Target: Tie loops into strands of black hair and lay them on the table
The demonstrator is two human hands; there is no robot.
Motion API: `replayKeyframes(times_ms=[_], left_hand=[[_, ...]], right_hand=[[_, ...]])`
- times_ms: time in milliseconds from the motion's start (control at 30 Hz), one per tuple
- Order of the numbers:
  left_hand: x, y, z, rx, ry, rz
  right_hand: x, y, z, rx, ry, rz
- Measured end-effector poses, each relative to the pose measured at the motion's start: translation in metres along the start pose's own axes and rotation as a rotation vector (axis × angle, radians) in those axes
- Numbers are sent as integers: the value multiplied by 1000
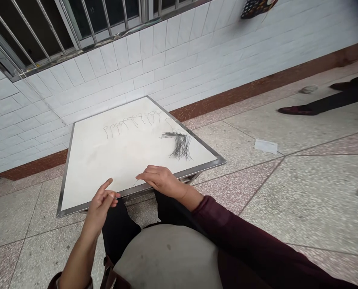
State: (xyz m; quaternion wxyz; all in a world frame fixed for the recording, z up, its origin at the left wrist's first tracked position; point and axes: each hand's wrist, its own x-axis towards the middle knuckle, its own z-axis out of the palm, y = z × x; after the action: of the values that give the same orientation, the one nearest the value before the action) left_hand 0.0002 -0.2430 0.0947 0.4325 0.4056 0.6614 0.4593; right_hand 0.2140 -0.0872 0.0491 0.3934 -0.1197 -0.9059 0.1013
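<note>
Over the near edge of the white table, my right hand pinches a thin dark wire between thumb and index finger. To its left, my left hand hovers by the table's metal rim, index finger stretched out and the other fingers loosely curled; nothing shows in it. A tangled pile of thin dark wires lies on the right part of the tabletop. Several wires with looped tops and trailing tails lie in a row farther back. One more looped wire is beside the pile.
A white tiled wall and a barred window stand behind the table. Another person's legs and dark shoes are at the right. A white sheet lies on the speckled floor. My knees are under the near edge.
</note>
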Motion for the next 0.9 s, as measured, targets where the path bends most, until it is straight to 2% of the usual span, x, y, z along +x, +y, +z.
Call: replayKeyframes(times_ms=[133,233,367,533,900], left_hand=[[14,7,31,-66,-122,76],[20,7,44,-113,-112,97],[21,4,47,-128,-76,93],[19,5,48,-132,-34,101],[15,6,54,78,22,167]], right_hand=[[3,-11,5,-21,-38,-43],[3,-16,4,-4,-24,26],[3,-20,6,83,11,164],[3,-26,15,186,60,247],[5,-43,25,338,166,529]])
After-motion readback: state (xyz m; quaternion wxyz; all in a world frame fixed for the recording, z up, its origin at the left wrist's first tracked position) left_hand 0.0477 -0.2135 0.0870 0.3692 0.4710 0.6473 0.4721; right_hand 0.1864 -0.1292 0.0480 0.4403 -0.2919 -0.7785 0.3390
